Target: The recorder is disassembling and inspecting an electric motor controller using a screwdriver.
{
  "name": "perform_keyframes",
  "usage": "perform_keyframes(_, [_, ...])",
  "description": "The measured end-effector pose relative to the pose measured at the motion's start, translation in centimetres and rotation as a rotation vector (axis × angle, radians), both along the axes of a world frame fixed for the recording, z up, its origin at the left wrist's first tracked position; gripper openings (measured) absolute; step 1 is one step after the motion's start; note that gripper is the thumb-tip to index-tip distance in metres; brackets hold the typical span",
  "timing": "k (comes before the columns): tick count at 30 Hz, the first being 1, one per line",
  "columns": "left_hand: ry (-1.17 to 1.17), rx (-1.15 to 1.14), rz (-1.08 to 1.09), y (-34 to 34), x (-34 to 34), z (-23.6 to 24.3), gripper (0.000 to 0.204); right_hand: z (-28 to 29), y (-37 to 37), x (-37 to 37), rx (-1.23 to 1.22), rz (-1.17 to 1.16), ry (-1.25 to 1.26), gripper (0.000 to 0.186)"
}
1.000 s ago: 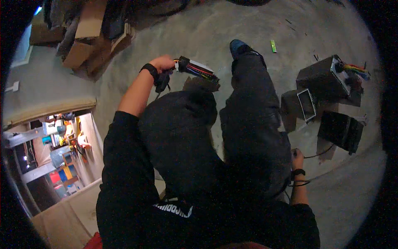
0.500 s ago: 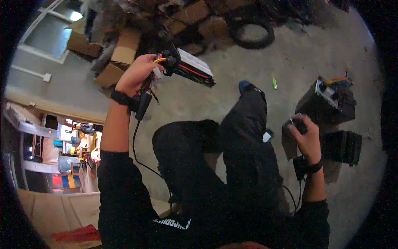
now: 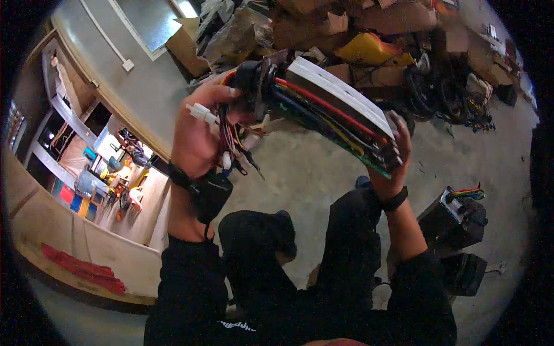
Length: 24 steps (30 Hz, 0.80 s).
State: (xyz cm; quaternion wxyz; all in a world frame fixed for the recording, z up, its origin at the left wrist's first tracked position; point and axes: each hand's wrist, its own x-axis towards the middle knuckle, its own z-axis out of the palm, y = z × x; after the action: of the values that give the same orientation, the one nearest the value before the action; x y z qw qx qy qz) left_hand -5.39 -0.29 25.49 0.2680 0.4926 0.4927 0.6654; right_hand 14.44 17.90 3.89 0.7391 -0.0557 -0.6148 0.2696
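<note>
A broad heap of brown cardboard boxes [image 3: 398, 20] spreads around one o'clock. Below it, also toward one, a long circuit assembly of silver metal, green board and coloured wires [image 3: 340, 95] is held aloft, its right end lower. The left hand [image 3: 196, 141] at ten o'clock grips its dark end; the right hand [image 3: 402, 153] near three seemingly cups the other, fingers partly hidden. A small white plastic connector [image 3: 202, 113] lies against the left hand.

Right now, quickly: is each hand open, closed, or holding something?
Left hand: closed, holding the circuit unit at its black, wired end.
Right hand: curled at the unit's other end; how firmly cannot be told.
</note>
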Motion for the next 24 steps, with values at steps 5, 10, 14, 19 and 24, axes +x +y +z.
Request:
perform_keyframes(5, [0.13,0.094,-0.015,-1.1,-1.2,-0.8,0.04,0.9,-0.2,-0.2,0.072,0.019,0.252,0.037])
perform_keyframes(10, [0.43,0.134,-0.052,0.3,-4.7,-2.7,0.041,3.6,-1.0,1.1,0.191,-0.167,0.119,0.035])
perform_keyframes(14, [0.252,0.139,-0.363,0.9,-7.5,-4.2,0.043,8.4,-2.1,2.0,0.192,-0.307,-0.048,0.034])
perform_keyframes(19, [-0.086,-0.094,-0.488,3.3,-10.7,-6.8,0.053,11.2,-1.8,2.0,0.438,-0.553,-0.275,0.03])
perform_keyframes(24, [-0.05,-0.107,-0.493,4.7,-12.2,-12.8,0.049,15.8,-3.0,1.2,0.634,-0.442,-0.39,0.028])
